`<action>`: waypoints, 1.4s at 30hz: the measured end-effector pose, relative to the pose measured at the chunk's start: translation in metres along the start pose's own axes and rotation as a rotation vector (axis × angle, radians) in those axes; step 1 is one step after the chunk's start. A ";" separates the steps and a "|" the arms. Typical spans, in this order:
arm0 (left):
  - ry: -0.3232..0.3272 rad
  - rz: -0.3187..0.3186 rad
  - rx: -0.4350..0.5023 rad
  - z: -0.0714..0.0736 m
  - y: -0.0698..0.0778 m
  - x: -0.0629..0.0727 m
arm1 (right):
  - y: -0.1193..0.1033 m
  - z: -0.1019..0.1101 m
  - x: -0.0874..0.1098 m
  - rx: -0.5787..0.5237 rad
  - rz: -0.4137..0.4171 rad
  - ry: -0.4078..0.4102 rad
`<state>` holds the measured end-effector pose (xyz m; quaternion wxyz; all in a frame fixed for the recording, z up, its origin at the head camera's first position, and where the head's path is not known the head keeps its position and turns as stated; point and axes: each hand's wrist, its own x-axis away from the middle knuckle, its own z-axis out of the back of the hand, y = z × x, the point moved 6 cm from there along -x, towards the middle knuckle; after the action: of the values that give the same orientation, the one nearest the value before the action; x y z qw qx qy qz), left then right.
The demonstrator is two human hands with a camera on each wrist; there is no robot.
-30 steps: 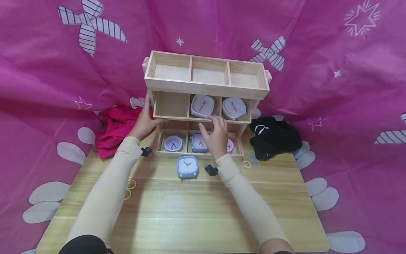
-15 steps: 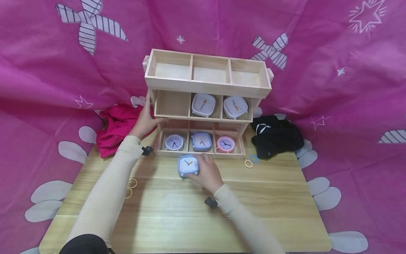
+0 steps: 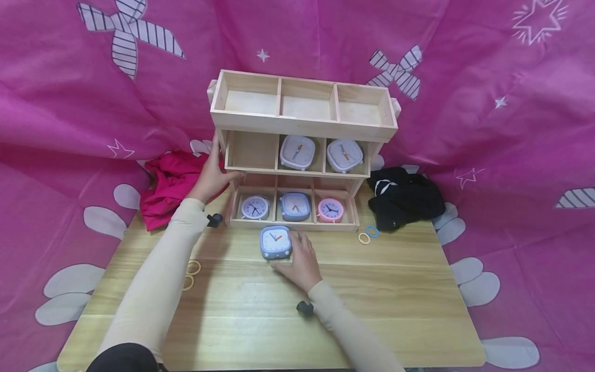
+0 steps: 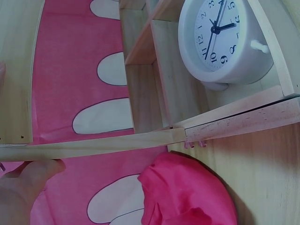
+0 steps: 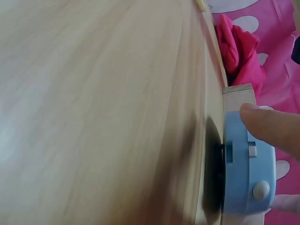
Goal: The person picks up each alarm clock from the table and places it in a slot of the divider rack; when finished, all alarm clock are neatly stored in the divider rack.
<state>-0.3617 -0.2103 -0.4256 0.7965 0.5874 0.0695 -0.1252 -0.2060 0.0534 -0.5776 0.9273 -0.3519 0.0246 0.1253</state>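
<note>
A blue square alarm clock (image 3: 276, 242) with a white dial stands on the table in front of the three-tier wooden rack (image 3: 304, 124). My right hand (image 3: 303, 261) is beside it, fingertips at its right side and thumb spread below its front. In the right wrist view, the thumb (image 5: 269, 126) overlaps one end of the blue clock (image 5: 248, 168). My left hand (image 3: 211, 178) grips the rack's left upright, thumb in front under the middle tier. The bottom tier holds a round lilac clock (image 3: 254, 207), a blue clock (image 3: 295, 206) and a pink clock (image 3: 330, 210).
Two pale square clocks (image 3: 297, 152) lie in the middle tier's centre and right compartments. Red cloth (image 3: 169, 188) is left of the rack, black cloth (image 3: 404, 199) right. Yellow rings (image 3: 193, 267) and a blue ring (image 3: 372, 231) lie on the table (image 3: 260, 320).
My right hand has come down from the middle tier to the blue clock on the table, then drawn slightly back with its thumb off the front. My left hand has stayed put.
</note>
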 end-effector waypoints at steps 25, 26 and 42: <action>0.030 -0.052 -0.032 0.003 -0.030 -0.012 | -0.011 -0.033 -0.020 0.069 -0.041 0.110; 0.029 -0.057 -0.032 0.003 -0.031 -0.012 | -0.010 -0.034 -0.019 0.074 -0.036 0.119; 0.007 -0.019 -0.012 0.001 -0.002 -0.001 | -0.018 -0.013 0.021 0.017 0.088 -0.028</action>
<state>-0.3630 -0.2113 -0.4273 0.7985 0.5824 0.0785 -0.1302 -0.1803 0.0361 -0.5789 0.9240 -0.3409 0.0280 0.1709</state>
